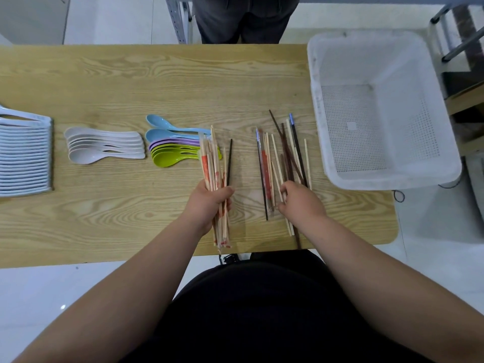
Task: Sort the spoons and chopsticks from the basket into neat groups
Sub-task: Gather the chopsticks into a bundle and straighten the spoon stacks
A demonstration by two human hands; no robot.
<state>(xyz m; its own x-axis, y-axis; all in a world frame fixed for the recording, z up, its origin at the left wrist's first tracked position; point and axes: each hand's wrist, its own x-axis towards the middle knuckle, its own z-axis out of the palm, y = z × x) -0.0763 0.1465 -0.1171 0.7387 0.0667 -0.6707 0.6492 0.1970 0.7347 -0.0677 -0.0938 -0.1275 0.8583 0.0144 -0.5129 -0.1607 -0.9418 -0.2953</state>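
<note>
left hand [209, 203] grips a bundle of wrapped chopsticks [209, 163], fingers curled round the lower half and thumb pressed across the front; the paper sleeves have red print and the tips point away from the person, fanning slightly over the handles of the coloured spoons [170, 150]. a single dark chopstick [230, 161] runs along the right side of the bundle, its lower end at the thumb; cannot tell if it is in the grip. right hand [301, 203] sits on the near end of the loose chopsticks [285, 158], fingers bent down onto the sticks with index and thumb close together; cannot tell whether they pinch one or only touch. that pile is mixed: pale wood, dark brown, black with bluish tips and one red wrapped pair, crossing each other, lying between the bundle and the basket [392, 61]. the white perforated basket stands at the right end of the table [157, 74], partly overhanging the edge. white spoons [104, 145] lie nested left of the coloured ones, which are blue, purple and green, bowls to the left. a stack of white pieces [23, 158] sits at the far left edge. another person [243, 19] stands at the far side
</note>
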